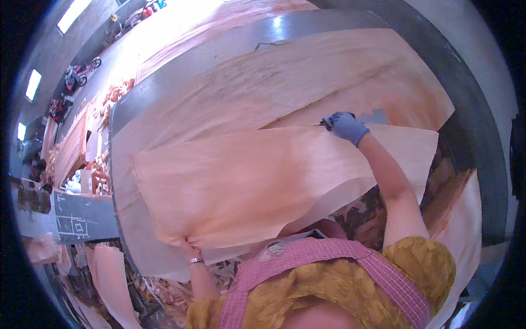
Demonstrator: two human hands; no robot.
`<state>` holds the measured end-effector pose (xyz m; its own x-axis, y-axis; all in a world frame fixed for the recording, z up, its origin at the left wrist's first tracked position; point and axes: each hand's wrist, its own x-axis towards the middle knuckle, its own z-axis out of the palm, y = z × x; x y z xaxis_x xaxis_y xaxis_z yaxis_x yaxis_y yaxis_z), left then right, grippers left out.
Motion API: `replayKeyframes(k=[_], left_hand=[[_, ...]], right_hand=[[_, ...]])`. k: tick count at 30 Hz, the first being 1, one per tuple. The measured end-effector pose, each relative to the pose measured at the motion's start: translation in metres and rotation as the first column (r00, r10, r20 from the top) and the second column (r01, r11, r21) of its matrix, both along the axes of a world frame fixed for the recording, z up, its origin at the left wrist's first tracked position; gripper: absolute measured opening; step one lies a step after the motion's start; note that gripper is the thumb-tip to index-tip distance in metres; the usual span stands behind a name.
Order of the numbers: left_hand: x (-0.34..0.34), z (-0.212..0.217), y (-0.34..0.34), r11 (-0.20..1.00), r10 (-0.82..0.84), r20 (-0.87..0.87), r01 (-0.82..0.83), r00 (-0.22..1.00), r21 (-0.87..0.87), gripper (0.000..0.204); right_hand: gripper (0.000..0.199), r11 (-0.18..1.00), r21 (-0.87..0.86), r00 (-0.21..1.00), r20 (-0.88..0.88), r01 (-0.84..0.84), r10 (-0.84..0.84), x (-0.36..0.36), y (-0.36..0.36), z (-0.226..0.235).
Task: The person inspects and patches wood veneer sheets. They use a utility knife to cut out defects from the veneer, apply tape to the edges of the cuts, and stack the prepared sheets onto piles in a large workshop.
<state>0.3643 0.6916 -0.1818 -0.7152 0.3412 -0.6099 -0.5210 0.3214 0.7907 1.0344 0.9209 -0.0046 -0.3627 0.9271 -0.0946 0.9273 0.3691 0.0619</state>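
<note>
Veneer sheet [263,181]: near edge of surface [307,24] | left hand [190,251]: grip pinching sheet's near corner | right hand [345,126], blue glove: grip holding far edge
</note>
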Motion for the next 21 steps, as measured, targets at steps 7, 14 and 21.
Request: replayKeyframes(k=[7,14,21], left_hand=[[-0.007,0.006,-0.079,0.956,-0.275,0.189,0.289,0.943,-0.055,0.042],[0.101,0.030,-0.102,0.999,-0.038,0.253,0.045,0.967,-0.024,0.063],[0.211,0.020,-0.105,0.998,-0.007,0.226,0.019,0.974,-0.052,0.059]], right_hand=[[0.015,0.984,0.028,0.983,-0.033,-0.179,0.179,0.003,0.055,-0.068],[0.025,0.954,0.295,0.921,-0.353,-0.060,0.167,0.087,-0.035,-0.074],[0.054,0.960,0.018,0.927,-0.266,0.280,-0.265,0.269,-0.132,-0.116]])
